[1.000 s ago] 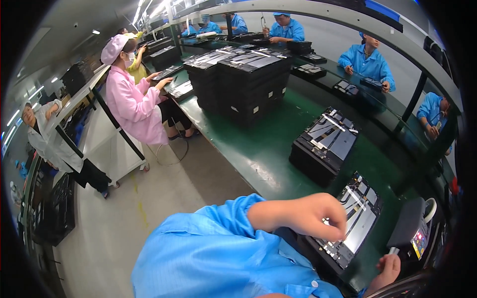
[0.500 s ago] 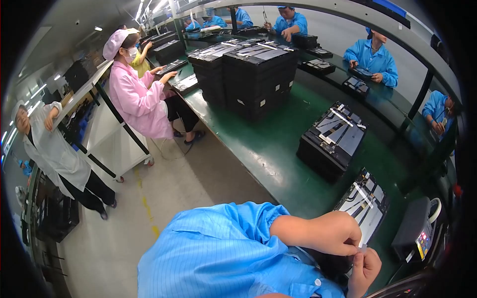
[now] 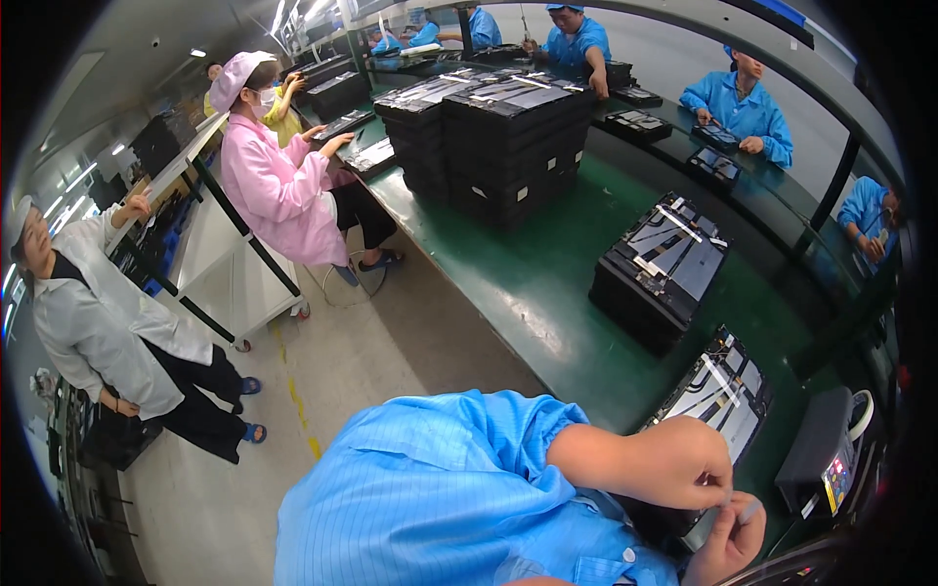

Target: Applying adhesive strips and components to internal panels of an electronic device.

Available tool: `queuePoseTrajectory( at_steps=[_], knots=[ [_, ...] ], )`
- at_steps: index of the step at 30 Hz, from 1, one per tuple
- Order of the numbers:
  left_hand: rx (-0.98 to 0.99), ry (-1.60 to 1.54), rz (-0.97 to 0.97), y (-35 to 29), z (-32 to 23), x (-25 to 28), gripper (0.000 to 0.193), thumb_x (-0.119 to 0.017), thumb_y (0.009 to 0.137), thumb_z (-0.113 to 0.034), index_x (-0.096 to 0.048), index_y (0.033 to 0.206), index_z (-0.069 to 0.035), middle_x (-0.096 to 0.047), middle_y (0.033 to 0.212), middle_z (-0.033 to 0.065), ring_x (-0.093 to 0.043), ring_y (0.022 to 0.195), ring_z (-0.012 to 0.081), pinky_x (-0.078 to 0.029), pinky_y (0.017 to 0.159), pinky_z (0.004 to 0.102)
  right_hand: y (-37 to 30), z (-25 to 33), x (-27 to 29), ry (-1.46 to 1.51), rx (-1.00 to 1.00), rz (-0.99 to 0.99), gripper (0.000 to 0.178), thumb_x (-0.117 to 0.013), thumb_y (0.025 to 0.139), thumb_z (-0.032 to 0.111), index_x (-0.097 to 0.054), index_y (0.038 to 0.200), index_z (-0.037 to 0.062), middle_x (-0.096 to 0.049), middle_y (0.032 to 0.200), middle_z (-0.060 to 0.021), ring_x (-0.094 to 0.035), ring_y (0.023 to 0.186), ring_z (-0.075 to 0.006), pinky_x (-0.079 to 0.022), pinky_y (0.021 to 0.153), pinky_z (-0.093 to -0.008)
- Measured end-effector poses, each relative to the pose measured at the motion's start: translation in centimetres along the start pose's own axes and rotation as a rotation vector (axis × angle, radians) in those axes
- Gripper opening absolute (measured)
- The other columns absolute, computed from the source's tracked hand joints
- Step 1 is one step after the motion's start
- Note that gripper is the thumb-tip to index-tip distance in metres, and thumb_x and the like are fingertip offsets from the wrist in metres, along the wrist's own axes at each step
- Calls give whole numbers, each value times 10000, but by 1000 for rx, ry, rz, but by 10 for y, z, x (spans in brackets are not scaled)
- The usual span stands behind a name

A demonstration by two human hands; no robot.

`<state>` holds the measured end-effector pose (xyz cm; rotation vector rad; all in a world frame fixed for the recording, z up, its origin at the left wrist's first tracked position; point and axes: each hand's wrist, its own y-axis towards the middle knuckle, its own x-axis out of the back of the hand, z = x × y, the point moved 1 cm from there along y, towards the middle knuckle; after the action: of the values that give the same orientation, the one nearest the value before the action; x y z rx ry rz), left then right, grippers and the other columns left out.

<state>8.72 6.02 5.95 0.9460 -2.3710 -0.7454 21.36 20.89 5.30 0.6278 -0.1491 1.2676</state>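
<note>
My left hand reaches in from the left in a blue sleeve, its wrist bent and its fingers closed in a pinch. Its fingertips meet those of my right hand, also pinched. A small translucent strip shows at the right fingertips; what sits between the left fingertips is too small to make out. Just beyond and partly under my hands lies an opened flat electronic device, black-framed with grey panels, dark ribbon cables and a white strip. The left hand and forearm hide its near end.
Further along the green table stand a stack of similar devices and a taller black stack. A dark box with a lit panel is at right. Co-workers sit around the table; a person in white stands at left.
My hands have shifted slightly right, still together at the fingertips. The person in white has come nearer and lowered one arm. A co-worker across the table has moved an arm toward the tall stack.
</note>
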Motion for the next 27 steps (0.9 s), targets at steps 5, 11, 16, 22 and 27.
queuePoseTrajectory(
  at_steps=[5, 11, 16, 22, 27],
  knots=[
    [-164, -53, -56, 25, -16, 3, 99, -643, 772, -138, -615, 809, -50, -611, 832, 76, -571, 780, 262, -452, 708, 345, -5, -28, 5, 172, -122, -334, 216, -571, 920, 147, -583, 1060, -16, -637, 946, -112, -588, 842, -168, -464, 786, -295],
    [82, -1204, 1045, 34, -55, -48, 494, -659, 887, -270, -426, 1224, 6, -586, 966, 38, -542, 863, 86, -417, 810, 219, -13, -140, 28, 278, -209, -387, 139, -532, 944, 166, -525, 988, 34, -600, 789, -55, -560, 705, -129, -437, 640, -248],
    [83, -1217, 1004, 26, -13, -142, 489, -658, 887, -268, -428, 1219, 8, -585, 963, 38, -542, 861, 86, -417, 806, 219, -14, -141, 27, 330, -40, -298, 118, -495, 972, 174, -505, 1011, 63, -605, 811, -67, -565, 702, -133, -444, 643, -257],
    [94, -1255, 1007, 22, -22, -136, 482, -658, 887, -265, -430, 1211, 9, -584, 959, 38, -542, 858, 86, -418, 800, 219, -19, -145, 29, 410, -38, -261, 122, -497, 972, 173, -505, 1043, 75, -620, 866, -72, -597, 739, -147, -454, 645, -263],
    [113, -1276, 1009, 20, -31, -116, 477, -658, 887, -263, -431, 1206, 10, -583, 955, 38, -542, 856, 86, -418, 796, 219, -20, -155, 25, 436, -34, -238, 118, -503, 969, 158, -507, 1068, 94, -631, 871, -61, -608, 727, -145, -466, 650, -264]
  ],
)
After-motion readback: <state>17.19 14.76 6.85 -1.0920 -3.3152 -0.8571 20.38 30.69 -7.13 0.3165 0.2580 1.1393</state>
